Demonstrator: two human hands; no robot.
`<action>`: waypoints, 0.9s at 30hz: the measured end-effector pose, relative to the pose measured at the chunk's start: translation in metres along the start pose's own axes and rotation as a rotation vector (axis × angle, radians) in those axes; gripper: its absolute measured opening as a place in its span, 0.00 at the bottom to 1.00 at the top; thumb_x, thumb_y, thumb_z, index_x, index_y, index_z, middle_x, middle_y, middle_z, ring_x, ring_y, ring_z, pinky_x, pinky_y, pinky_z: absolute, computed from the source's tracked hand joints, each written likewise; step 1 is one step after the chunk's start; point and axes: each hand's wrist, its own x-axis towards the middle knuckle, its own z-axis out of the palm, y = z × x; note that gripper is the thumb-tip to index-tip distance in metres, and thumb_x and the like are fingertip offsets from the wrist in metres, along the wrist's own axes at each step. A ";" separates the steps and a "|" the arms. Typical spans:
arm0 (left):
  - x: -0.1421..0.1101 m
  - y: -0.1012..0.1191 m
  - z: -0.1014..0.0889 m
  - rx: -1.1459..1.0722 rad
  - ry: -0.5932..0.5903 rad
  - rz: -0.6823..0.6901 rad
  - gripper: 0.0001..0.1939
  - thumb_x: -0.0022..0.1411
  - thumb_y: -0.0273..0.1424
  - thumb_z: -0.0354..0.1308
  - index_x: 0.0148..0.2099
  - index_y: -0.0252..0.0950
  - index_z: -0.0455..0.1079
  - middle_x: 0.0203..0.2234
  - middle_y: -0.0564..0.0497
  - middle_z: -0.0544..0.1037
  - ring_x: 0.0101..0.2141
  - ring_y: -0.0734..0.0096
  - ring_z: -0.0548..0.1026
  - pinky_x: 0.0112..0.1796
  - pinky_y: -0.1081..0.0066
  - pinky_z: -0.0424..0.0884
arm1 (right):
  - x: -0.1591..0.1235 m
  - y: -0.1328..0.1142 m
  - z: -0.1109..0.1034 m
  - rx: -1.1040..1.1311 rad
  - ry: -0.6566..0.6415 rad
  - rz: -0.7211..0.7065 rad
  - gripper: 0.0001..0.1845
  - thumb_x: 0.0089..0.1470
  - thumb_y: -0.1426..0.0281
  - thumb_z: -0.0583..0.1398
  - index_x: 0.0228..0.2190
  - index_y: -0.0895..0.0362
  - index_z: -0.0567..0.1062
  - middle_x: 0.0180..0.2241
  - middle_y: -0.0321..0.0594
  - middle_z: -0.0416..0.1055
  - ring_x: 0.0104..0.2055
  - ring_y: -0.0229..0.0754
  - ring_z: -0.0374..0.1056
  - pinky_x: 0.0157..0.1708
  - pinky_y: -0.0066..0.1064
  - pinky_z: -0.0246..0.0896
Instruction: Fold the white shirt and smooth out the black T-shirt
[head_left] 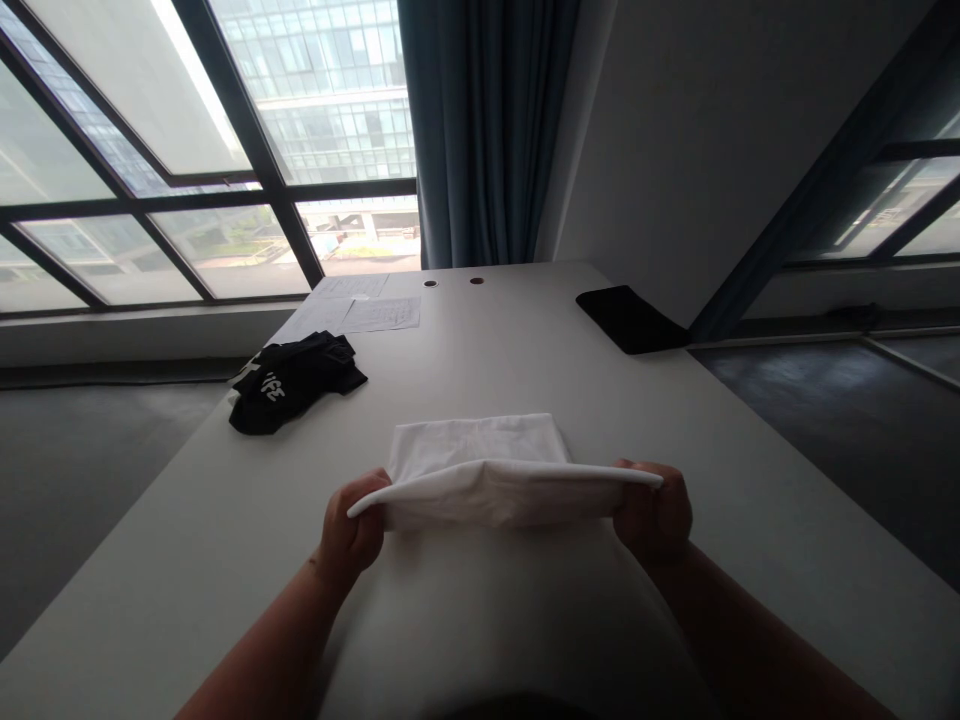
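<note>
A white cloth [480,440], folded and most likely a garment, lies partly on the white table in front of me. Its near part is lifted and stretched sideways between my hands. My left hand [354,525] is closed on the left end of the raised edge. At the opposite end, my right hand [656,510] grips the cloth with curled fingers. The raised fold sags a little and hides part of the layer behind it. Exactly what kind of garment it is cannot be made out.
On the white table [480,370], a crumpled black garment with white lettering [296,380] lies to the left. Printed papers [382,313] rest behind it. A flat black item [632,320] sits at the right edge. A blue curtain [487,130] and windows stand beyond.
</note>
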 end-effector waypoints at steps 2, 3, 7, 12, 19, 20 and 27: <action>-0.001 0.000 0.000 0.054 0.039 0.019 0.13 0.76 0.37 0.49 0.44 0.37 0.70 0.26 0.51 0.76 0.22 0.73 0.71 0.26 0.72 0.67 | 0.001 0.000 -0.001 -0.037 0.015 -0.019 0.18 0.68 0.52 0.56 0.38 0.53 0.71 0.29 0.41 0.76 0.23 0.41 0.69 0.23 0.33 0.65; -0.001 0.000 0.000 0.092 0.057 0.030 0.12 0.76 0.37 0.49 0.46 0.37 0.70 0.29 0.50 0.78 0.24 0.72 0.74 0.27 0.72 0.70 | 0.002 -0.001 -0.001 -0.063 0.018 -0.028 0.17 0.68 0.53 0.57 0.39 0.54 0.72 0.28 0.41 0.76 0.24 0.42 0.69 0.23 0.32 0.64; 0.000 0.001 0.000 0.229 0.072 0.021 0.10 0.75 0.35 0.50 0.47 0.37 0.71 0.30 0.51 0.81 0.26 0.70 0.78 0.30 0.72 0.73 | 0.009 -0.006 0.000 -0.127 -0.009 -0.026 0.16 0.68 0.54 0.57 0.39 0.54 0.73 0.26 0.39 0.74 0.24 0.42 0.69 0.23 0.31 0.63; 0.007 0.004 0.003 0.338 0.060 -0.105 0.11 0.74 0.36 0.50 0.45 0.37 0.71 0.26 0.53 0.79 0.24 0.71 0.76 0.28 0.73 0.72 | 0.017 -0.010 0.005 -0.141 -0.048 0.019 0.16 0.67 0.54 0.56 0.38 0.53 0.72 0.21 0.34 0.69 0.19 0.40 0.63 0.20 0.29 0.56; 0.022 -0.004 0.015 0.345 0.053 -0.322 0.14 0.74 0.40 0.47 0.49 0.38 0.70 0.29 0.52 0.80 0.28 0.69 0.77 0.32 0.71 0.72 | 0.034 -0.007 0.023 -0.075 -0.124 0.150 0.18 0.66 0.52 0.55 0.37 0.53 0.70 0.21 0.32 0.68 0.20 0.38 0.62 0.20 0.28 0.55; 0.026 -0.007 0.017 0.352 0.051 -0.356 0.15 0.74 0.41 0.47 0.50 0.38 0.69 0.29 0.52 0.80 0.29 0.68 0.77 0.33 0.71 0.72 | 0.037 -0.007 0.026 -0.064 -0.136 0.159 0.18 0.66 0.52 0.55 0.36 0.53 0.70 0.21 0.31 0.68 0.20 0.38 0.61 0.20 0.28 0.55; 0.042 -0.032 0.030 0.426 -0.037 -0.545 0.18 0.74 0.44 0.45 0.51 0.41 0.70 0.29 0.50 0.80 0.32 0.60 0.79 0.34 0.68 0.70 | 0.047 0.000 0.046 -0.050 -0.219 0.184 0.17 0.67 0.53 0.55 0.35 0.53 0.68 0.21 0.30 0.68 0.21 0.36 0.62 0.23 0.26 0.54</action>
